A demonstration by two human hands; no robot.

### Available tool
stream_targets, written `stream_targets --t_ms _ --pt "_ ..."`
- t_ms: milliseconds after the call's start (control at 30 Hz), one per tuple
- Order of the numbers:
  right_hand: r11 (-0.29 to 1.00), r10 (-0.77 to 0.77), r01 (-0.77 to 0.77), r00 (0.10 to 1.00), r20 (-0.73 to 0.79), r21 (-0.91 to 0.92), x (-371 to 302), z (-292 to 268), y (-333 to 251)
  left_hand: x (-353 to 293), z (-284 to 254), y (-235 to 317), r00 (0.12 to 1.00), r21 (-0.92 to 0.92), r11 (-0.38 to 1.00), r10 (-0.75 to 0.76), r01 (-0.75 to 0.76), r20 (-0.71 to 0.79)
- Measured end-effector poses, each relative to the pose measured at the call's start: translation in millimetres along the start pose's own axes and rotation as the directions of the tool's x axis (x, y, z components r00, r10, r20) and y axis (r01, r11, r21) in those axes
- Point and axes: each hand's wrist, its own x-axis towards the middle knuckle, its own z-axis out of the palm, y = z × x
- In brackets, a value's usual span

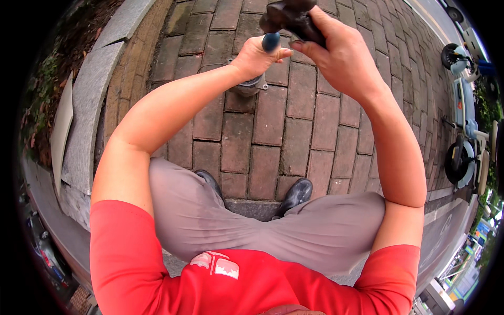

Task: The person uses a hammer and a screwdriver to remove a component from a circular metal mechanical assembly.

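Bricks (269, 123) — right grip (344, 60): dark object (292, 21); shirt print (227, 268) unclear

Curb (94, 110) left, two-wheeler (465, 102) right, paving (270, 123) between, under both hands (255, 56) (345, 60)

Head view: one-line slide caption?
Over brick paving, the left hand grips a blue-ended object; the right hand holds a dark brown object.
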Motion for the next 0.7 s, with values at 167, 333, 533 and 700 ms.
stream_targets --t_ms 167,333,533,700 --pt "1.000 0.010 -0.010 1.000 0.013 -0.010 5 -9 -7 -3 -4 5 0.999 0.059 0.998 -0.005 0.003 0.038" --pt "0.997 -0.027 0.033 0.996 -0.090 0.065 0 -5 8 -2 1 9 0.997 0.127 0.988 -0.082 0.082 -0.006" --pt "0.997 0.077 -0.077 0.997 0.023 -0.005 1 -10 -2 -4 -2 3 0.999 0.091 0.995 -0.041 0.040 0.009" --pt "0.995 -0.034 0.043 0.995 -0.093 0.093 -4 -11 -13 -4 0 4 0.998 0.110 0.992 -0.067 0.068 -0.015"
